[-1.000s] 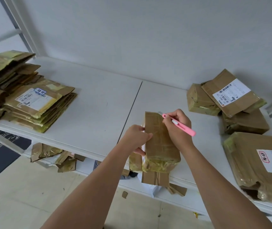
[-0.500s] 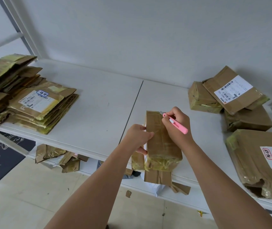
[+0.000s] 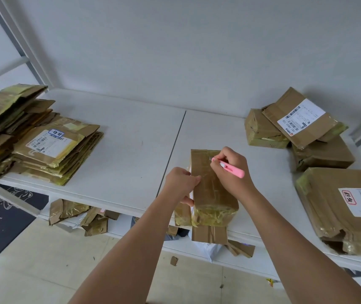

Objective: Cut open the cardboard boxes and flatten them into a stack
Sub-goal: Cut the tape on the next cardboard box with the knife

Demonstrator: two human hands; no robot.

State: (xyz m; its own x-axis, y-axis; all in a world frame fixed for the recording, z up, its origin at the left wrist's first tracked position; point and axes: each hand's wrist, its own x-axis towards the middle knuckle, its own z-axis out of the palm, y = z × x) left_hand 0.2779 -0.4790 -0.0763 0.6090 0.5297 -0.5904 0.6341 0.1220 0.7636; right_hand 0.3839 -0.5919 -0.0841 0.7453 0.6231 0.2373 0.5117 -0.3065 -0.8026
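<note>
- Taped cardboard box (image 3: pixel 213 189) lies on the white table (image 3: pixel 120 150), its near end at the table's front edge, a loose flap hanging over.
- Left hand (image 3: pixel 181 185) grips the box's left side, thumb on the top face; likely steadying it against the pull of the blade.
- Right hand (image 3: pixel 230 170) pinches a pink utility knife (image 3: pixel 230 168) like a pen, tip on the tape near the box's far end. Probably the start of a cut along the top seam toward the body.
- Stack of flattened boxes (image 3: pixel 50 150) sits at far left, well apart.
- Unopened boxes (image 3: pixel 302 130) piled at right, within the right hand's reach.
- Cardboard scraps (image 3: pixel 76 216) on the lower shelf.
</note>
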